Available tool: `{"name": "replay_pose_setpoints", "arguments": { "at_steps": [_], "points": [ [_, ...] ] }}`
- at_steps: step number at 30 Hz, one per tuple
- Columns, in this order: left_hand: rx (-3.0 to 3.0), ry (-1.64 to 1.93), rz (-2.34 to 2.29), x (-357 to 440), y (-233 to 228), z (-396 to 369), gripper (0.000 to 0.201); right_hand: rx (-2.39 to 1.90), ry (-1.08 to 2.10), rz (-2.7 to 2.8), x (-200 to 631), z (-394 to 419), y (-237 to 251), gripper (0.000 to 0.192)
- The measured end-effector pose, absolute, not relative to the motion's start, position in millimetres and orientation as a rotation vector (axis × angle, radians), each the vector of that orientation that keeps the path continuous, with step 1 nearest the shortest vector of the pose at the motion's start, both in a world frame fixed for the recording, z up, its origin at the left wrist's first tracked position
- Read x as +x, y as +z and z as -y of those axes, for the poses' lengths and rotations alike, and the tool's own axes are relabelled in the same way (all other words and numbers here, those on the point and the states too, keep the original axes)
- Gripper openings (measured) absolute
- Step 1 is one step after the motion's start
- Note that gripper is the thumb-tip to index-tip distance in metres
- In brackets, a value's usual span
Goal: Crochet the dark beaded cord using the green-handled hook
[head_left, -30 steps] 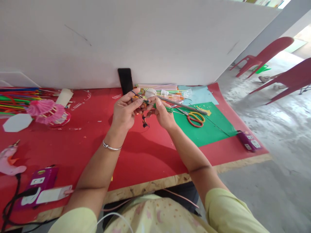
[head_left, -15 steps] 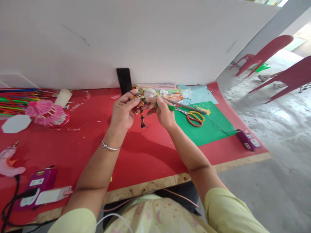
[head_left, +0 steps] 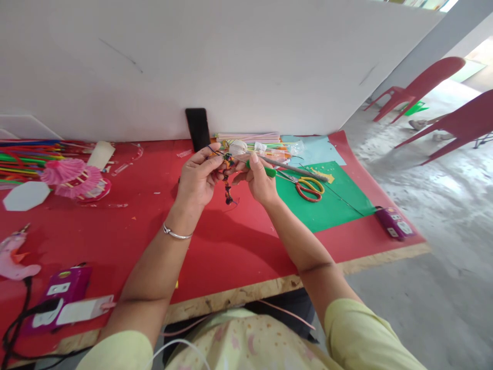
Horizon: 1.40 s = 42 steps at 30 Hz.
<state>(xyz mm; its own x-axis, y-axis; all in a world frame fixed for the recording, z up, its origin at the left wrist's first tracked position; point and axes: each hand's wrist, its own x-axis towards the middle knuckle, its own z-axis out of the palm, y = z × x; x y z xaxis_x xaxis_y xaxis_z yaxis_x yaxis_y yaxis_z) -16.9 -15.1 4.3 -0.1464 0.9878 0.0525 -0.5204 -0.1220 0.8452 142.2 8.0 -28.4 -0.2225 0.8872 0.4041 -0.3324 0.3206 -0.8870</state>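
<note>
Held up over the red table cover, a dark strand with orange and green bits hangs between my hands. My left hand pinches its upper part, with a dark cord end sticking out by the thumb. My right hand is closed round a green-handled tool whose thin shaft points left at the strand. Whether its tip goes through the strand, I cannot tell. The fingertips of both hands nearly meet and hide part of the strand.
Scissors and a grey rod lie over a green sheet. A phone leans on the wall. At left are pink paper craft, a pink glue gun and a purple power strip with black cable.
Both hands keep almost the same place and grip. The hanging end of the strand has shifted slightly to the right.
</note>
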Motion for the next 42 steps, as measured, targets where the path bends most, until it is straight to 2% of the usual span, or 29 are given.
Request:
{"name": "replay_pose_setpoints", "arguments": {
  "at_steps": [17, 24, 33, 42],
  "points": [
    [0.894, 1.684, -0.839, -17, -2, 14, 0.042, -0.635, 1.161, 1.363, 141, -3, -23, 0.061],
    [0.896, 1.722, -0.861, -14, -2, 15, 0.043, -0.614, 1.116, 1.352, 140, 2, -23, 0.050],
    [0.830, 1.631, -0.813, -18, -2, 11, 0.045, -0.618, 0.980, 1.433, 139, 6, -25, 0.046],
    [0.880, 1.695, -0.843, -11, -1, 15, 0.055, -0.534, 0.948, 1.445, 138, 5, -26, 0.041]
  ]
}}
